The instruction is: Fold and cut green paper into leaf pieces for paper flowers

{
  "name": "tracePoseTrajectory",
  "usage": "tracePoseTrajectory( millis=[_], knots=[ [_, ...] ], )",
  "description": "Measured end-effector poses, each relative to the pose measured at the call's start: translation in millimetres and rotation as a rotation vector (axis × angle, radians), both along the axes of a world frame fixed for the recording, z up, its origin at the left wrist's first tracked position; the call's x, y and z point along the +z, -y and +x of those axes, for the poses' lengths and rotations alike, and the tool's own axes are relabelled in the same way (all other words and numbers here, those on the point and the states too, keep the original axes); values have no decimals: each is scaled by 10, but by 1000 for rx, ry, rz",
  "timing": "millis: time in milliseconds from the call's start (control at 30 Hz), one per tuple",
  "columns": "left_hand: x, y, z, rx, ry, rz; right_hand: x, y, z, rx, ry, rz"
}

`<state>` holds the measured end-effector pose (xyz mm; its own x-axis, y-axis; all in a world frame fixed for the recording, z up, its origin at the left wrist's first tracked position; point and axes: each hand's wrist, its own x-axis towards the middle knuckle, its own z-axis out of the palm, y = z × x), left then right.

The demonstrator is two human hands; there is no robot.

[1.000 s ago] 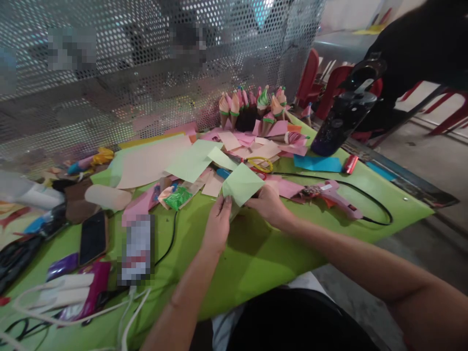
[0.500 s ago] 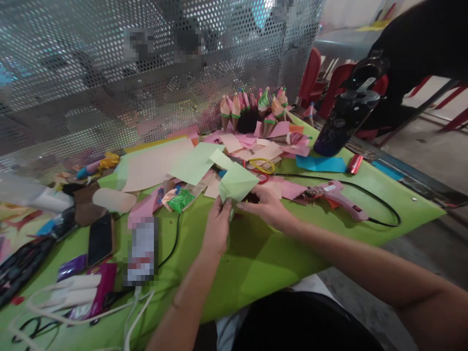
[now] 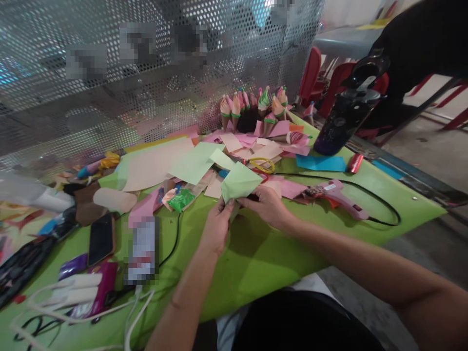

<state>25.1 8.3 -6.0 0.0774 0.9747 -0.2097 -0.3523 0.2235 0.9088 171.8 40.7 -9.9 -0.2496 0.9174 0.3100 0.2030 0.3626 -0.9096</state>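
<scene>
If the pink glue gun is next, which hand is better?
Probably the right hand: both hands are on the green paper, but the pink glue gun lies to the right, nearer that hand than the left hand.

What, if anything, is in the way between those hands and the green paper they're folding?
Nothing visible: the left hand and right hand both hold the green paper near its lower edge. The pink glue gun lies off to the right.
</scene>
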Motion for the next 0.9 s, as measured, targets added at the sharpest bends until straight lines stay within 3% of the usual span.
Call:
tracePoseTrajectory(
  millis=[467, 733, 800, 900],
  knots=[
    [7, -3, -12, -1, -44, 18, 15, 7, 2, 8, 31, -10],
    [109, 11, -36, 35, -248, 33, -22, -44, 38, -14, -105, -133],
    [136, 5, -67, 31, -339, 52, 45, -69, 106, -137, -97, -50],
    [163, -1, -105, -23, -494, 93, 186, -86, 218, -281, 53, 241]
  ],
)
